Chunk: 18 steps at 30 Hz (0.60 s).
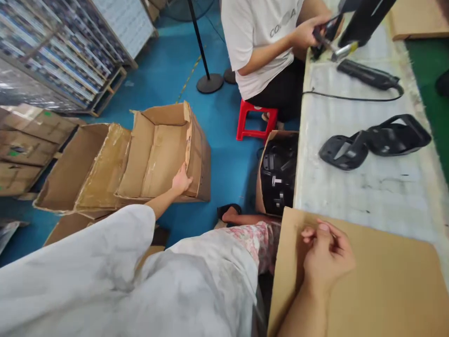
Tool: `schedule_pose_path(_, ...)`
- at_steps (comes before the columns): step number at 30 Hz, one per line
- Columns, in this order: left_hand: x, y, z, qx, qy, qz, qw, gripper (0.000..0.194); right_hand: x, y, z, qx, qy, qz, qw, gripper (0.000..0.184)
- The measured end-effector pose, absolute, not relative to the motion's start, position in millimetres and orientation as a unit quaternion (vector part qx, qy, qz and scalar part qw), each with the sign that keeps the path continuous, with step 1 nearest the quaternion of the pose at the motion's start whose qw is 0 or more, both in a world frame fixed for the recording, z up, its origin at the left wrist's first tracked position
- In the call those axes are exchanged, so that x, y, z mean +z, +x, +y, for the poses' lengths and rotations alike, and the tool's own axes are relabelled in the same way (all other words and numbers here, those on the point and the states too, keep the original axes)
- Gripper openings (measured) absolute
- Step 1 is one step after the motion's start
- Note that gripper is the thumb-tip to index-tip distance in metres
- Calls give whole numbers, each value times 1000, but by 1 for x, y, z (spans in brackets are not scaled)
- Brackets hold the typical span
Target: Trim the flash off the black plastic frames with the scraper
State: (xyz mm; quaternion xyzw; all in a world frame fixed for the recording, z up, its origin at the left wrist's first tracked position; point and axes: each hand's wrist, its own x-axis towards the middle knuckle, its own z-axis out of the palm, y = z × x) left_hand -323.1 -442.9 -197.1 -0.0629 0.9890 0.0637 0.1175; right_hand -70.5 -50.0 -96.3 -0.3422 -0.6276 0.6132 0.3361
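Note:
My left hand (181, 180) reaches down to the floor and grips the near edge of an open, empty cardboard box (164, 150) lying on its side. My right hand (324, 252) rests on a flat cardboard sheet (386, 281) on the worktable, its fingers curled together in a loose fist; nothing shows in them. Two black plastic parts (373, 140) lie further up the table (351, 187).
A second open box (80, 168) lies left of the first. A box of black parts (278, 173) stands by the table. A seated co-worker (266, 42) on a red stool (254, 122) handles a tool. Stacked cartons (28, 150) and racks stand at left.

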Motion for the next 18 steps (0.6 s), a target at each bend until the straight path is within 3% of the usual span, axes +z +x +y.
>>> schedule_pose_path(18, -195, -326, -437, 130, -42, 984, 114, 83, -104, -79, -37, 571, -329, -675, 332, 37)
